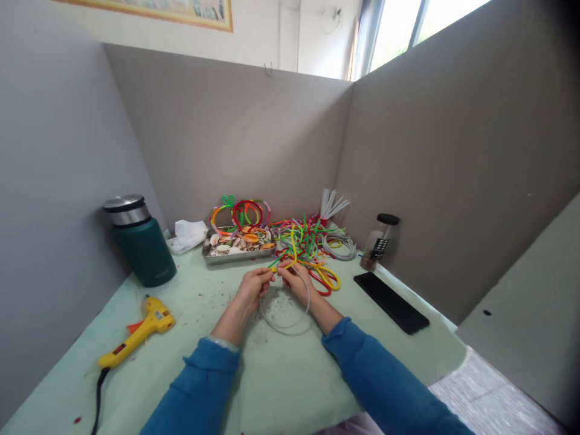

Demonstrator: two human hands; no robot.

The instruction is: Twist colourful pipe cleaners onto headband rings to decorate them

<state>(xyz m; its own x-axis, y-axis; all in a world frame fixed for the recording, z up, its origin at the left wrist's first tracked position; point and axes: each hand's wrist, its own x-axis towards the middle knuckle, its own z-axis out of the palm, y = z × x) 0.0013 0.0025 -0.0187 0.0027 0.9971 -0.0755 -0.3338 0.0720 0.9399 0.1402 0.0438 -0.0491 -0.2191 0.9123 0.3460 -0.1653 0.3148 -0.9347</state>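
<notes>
Two hands meet just below the centre of the frame, fingertips drawn in tight: the left hand pinches a thin grey hoop near its top, while the right hand grips a yellow fuzzy stem whose free end sticks up. From where I stand, I can't make out the exact hold under the fingers. The hoop hangs below them over the tabletop; should the left pinch loosen, it could swing or twist, and any turns of yellow would slacken. That upright tail points into the tangled coloured stems behind, so it might snag there. Over at the lower left, the yellow glue gun lies with its cord trailing; a careless elbow could drag it.
</notes>
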